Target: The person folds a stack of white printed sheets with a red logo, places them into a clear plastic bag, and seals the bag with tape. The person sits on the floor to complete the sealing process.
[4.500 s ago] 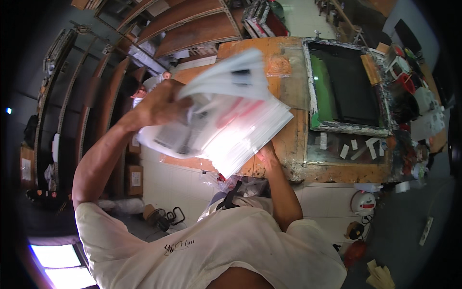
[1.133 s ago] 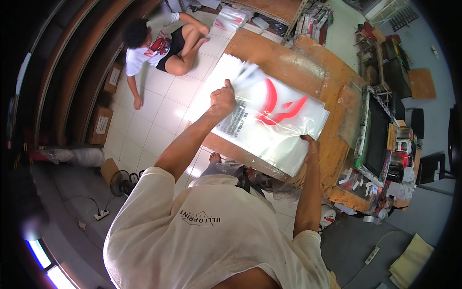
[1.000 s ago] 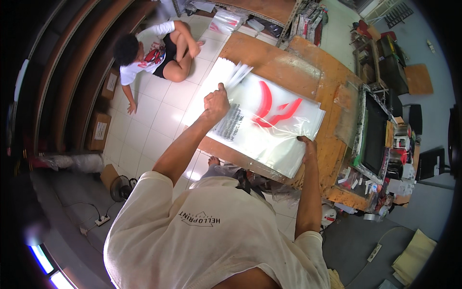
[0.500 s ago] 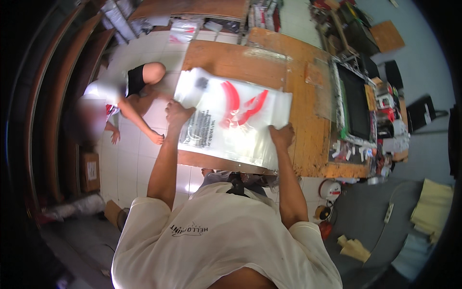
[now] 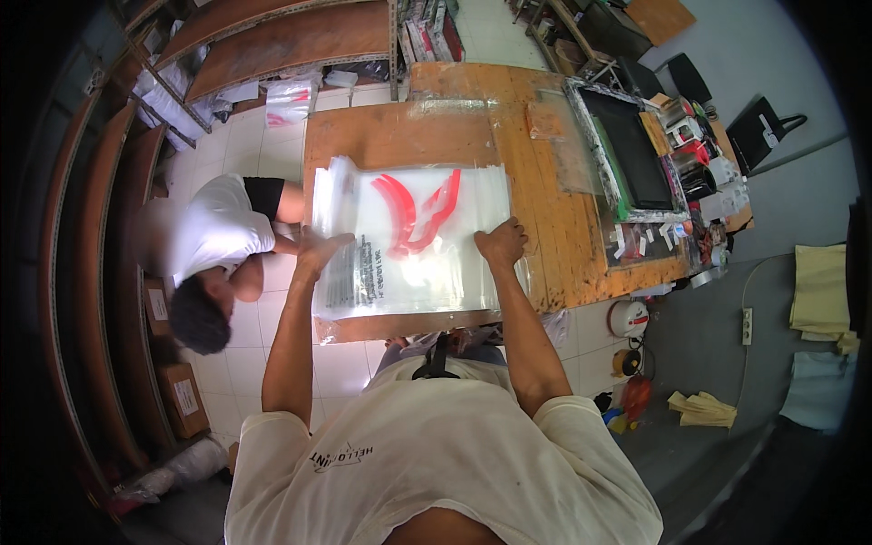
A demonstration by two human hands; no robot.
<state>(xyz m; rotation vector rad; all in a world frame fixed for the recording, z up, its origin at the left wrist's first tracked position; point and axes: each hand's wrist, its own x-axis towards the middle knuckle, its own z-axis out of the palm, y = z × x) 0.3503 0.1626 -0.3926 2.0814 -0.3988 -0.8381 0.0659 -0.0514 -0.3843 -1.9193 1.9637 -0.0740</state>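
Note:
A stack of clear plastic sheets (image 5: 436,272) printed with a red curved shape and small dark lettering lies on the wooden table in front of me. My left hand (image 5: 320,252) grips its left edge, thumb stretched across the top. On the opposite side, my right hand (image 5: 504,242) holds the right edge with its thumb over the sheets. The fingers beneath both edges are partly hidden. At the far left corner the upper sheets curl up a little.
The wooden table (image 5: 400,127) extends to the right, where a framed printing screen (image 5: 631,150) and several cans and bottles stand. A co-worker (image 5: 222,222) crouches on the floor at my left, beside shelves (image 5: 118,263). A cardboard box (image 5: 182,400) stands below them.
My view has swung, shifting the table leftward in the picture. The sheet stack lies straighter, with both my hands still at its edges. The co-worker has bent further down.

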